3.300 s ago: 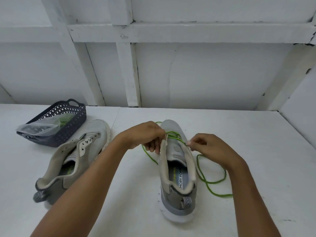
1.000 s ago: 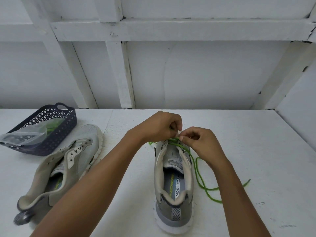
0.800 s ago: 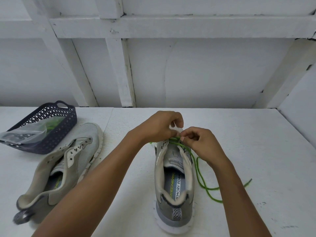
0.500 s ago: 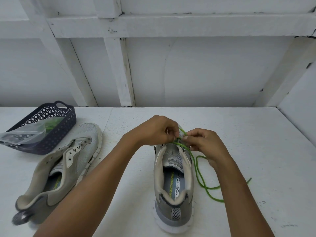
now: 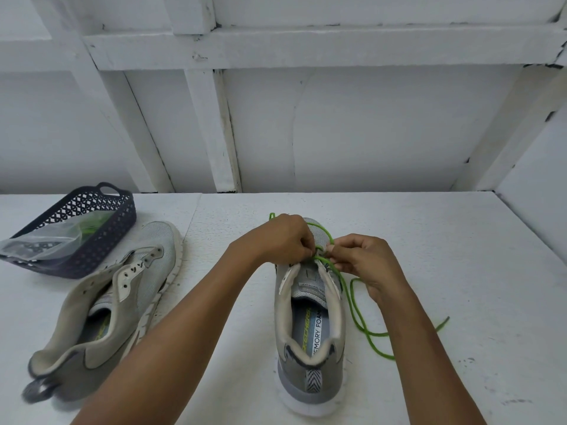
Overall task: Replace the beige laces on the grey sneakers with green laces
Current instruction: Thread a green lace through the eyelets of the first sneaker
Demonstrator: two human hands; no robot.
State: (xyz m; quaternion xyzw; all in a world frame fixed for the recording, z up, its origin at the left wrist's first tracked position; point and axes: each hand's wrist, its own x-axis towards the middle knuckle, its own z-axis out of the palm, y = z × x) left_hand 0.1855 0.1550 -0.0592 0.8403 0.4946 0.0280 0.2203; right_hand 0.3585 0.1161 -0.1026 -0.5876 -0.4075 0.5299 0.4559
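With my left hand and right hand both curled in a pinch on the green lace at the 12 o'clock end of the sneaker, a slipped tip could miss its eyelet, or the slack at 4 o'clock could snag.

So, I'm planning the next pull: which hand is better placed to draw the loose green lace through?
Right. The right hand pinches the green lace at the sneaker, and the slack lies on the table on that side; the left hand grips the sneaker's upper.
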